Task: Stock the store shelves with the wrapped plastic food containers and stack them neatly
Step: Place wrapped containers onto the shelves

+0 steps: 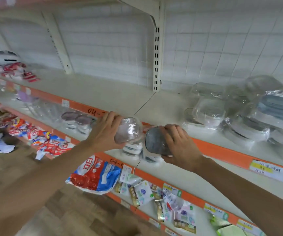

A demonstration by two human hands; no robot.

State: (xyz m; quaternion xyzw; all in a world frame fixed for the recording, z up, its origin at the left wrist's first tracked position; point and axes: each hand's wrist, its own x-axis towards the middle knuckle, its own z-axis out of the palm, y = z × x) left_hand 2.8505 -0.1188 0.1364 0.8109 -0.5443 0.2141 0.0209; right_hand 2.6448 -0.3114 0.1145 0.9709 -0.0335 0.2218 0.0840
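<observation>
My left hand (104, 129) grips a clear wrapped plastic container (128, 130), its base turned toward me. My right hand (180, 145) grips a second wrapped container with a grey lid (156, 142), tilted on its side. Both are held just in front of the orange edge of the upper shelf (120, 96). On that shelf to the right lies a loose heap of wrapped containers (239, 113), some clear, some with grey lids. Directly under my hands, more wrapped containers (132, 149) stand on the shelf below.
The shelf below (197, 181) also holds round dark-lidded containers (77, 120) and clear ware farther left. Lower still lie red-and-blue bags (94, 174) and small packets (171, 201). Red packages (16, 70) sit at the upper shelf's far left. A white upright post (156, 57) divides the back panel.
</observation>
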